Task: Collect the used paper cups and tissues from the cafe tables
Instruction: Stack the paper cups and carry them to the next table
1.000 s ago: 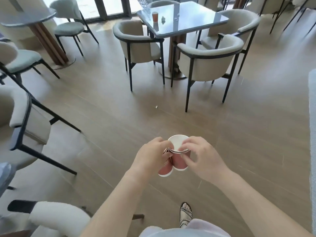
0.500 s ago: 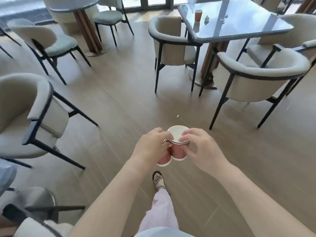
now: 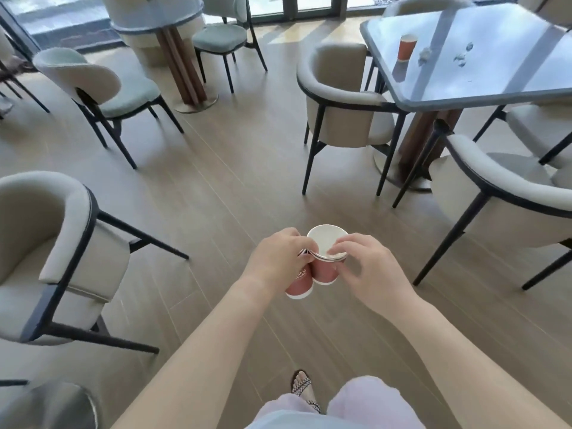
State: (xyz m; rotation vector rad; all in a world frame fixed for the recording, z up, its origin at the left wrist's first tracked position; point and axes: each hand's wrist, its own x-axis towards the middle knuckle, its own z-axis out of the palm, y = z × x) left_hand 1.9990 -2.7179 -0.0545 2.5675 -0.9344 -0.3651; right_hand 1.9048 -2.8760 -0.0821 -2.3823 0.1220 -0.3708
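You're carrying the collected cups (image 3: 312, 270) at waist height over the floor: left hand (image 3: 275, 261) is clamped around the cup bodies, right hand (image 3: 368, 267) is pinching the top rim. One more paper cup (image 3: 407, 48) is standing upright on the glass counter (image 3: 483, 88) ahead right, with crumpled tissues (image 3: 425, 54) just beside it. Cups are looking light and thin-walled, so they're likely crushing under any squeeze; take the next one mid-body or nest it. Tissues are soft, so pinching them works anywhere.

Two red paper cups (image 3: 312, 270) hang pinched together by their white rims; another red cup (image 3: 407, 47) stands upright beside crumpled tissues (image 3: 425, 52).
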